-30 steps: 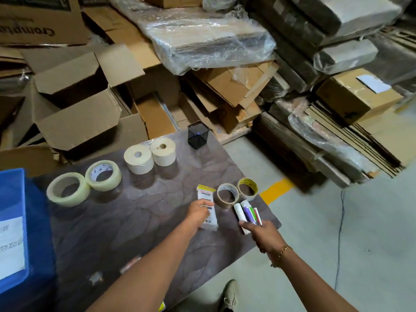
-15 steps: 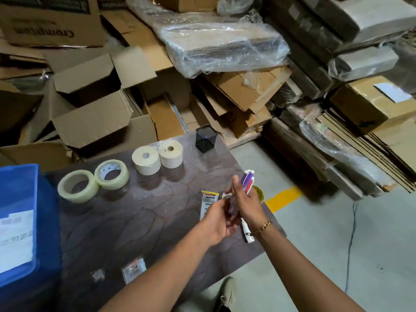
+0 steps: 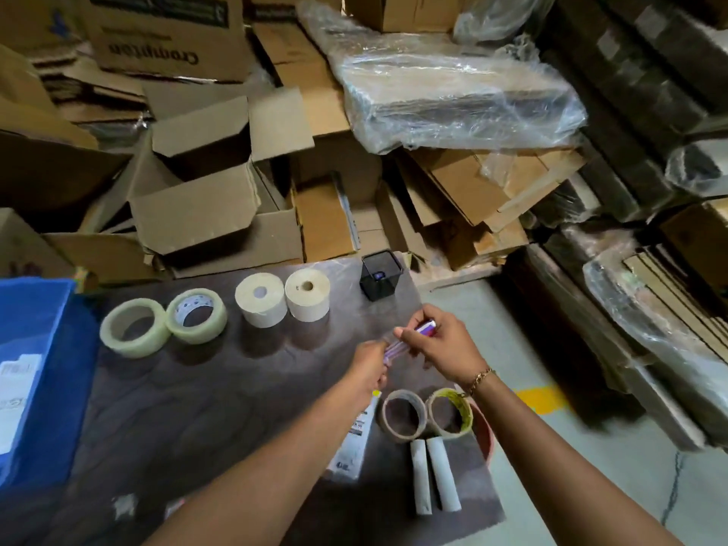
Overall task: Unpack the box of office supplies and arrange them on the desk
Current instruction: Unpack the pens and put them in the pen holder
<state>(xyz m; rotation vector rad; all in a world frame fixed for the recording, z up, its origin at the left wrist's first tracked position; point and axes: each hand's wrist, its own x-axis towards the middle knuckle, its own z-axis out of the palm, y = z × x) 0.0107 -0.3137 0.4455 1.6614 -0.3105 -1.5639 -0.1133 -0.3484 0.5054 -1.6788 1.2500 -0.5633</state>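
Above the dark desk (image 3: 197,419), my left hand (image 3: 368,366) and my right hand (image 3: 441,340) both grip a bundle of pens (image 3: 417,334), caps toward the right. Behind them stands a black mesh pen holder (image 3: 381,274). Two clear tape rolls (image 3: 134,327) (image 3: 196,316) and two cream paper rolls (image 3: 261,299) (image 3: 307,295) line the desk's far side. Near my wrists lie two smaller tape rolls (image 3: 402,415) (image 3: 450,412), two white tubes (image 3: 433,478) and a small white packet (image 3: 352,447), partly hidden by my left arm.
A blue bin (image 3: 35,372) stands at the desk's left end. Open cardboard boxes (image 3: 212,191) and plastic-wrapped stacks (image 3: 453,96) crowd the far side. Grey floor with a yellow line (image 3: 545,400) lies to the right of the desk edge.
My right hand picked the pens off the desk and lifted them; my left hand left the white packet and joined the grip. Both hands moved farther toward the pen holder.
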